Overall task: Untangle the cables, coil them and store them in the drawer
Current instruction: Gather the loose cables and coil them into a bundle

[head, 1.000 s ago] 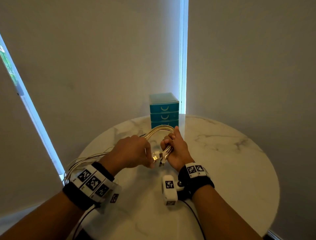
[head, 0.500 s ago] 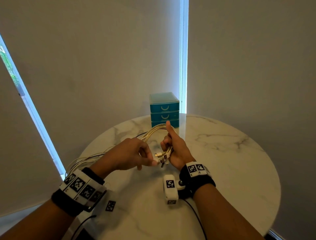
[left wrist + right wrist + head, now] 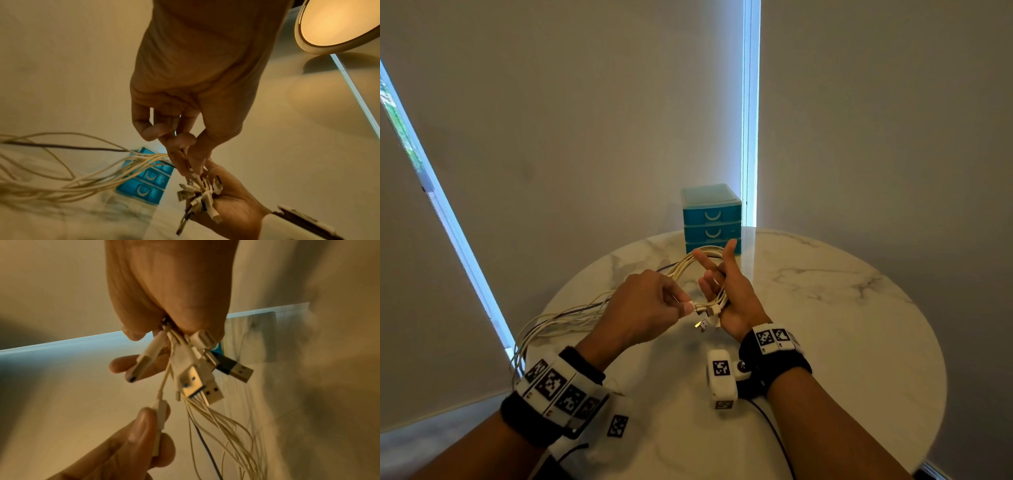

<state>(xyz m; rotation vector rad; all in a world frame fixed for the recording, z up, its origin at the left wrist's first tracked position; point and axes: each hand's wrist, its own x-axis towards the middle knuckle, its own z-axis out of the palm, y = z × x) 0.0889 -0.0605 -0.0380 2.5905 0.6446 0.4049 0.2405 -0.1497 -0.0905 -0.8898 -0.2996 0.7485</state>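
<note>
A bundle of white cables (image 3: 688, 265), with one dark cable among them, loops over my right hand (image 3: 726, 294) above the marble table (image 3: 825, 308). My thumb and index finger stick out straight; the lower fingers curl round the bundle. A cluster of USB connectors (image 3: 195, 369) hangs out below the palm. My left hand (image 3: 686, 306) pinches one white connector (image 3: 159, 415) between thumb and forefinger, a little left of the cluster (image 3: 197, 194). The cables' long ends (image 3: 558, 325) trail off the table's left edge. The teal drawer unit (image 3: 711, 219) stands shut at the back.
The round table ends close behind the drawer unit, with blinds (image 3: 585, 137) and a bright window gap (image 3: 751, 120) beyond. Bare marble lies to the right (image 3: 859, 359) and in front of my hands.
My right thumb and index finger have straightened out from a closed fist round the bundle. My left hand has taken one white connector and drawn it slightly left of the cluster.
</note>
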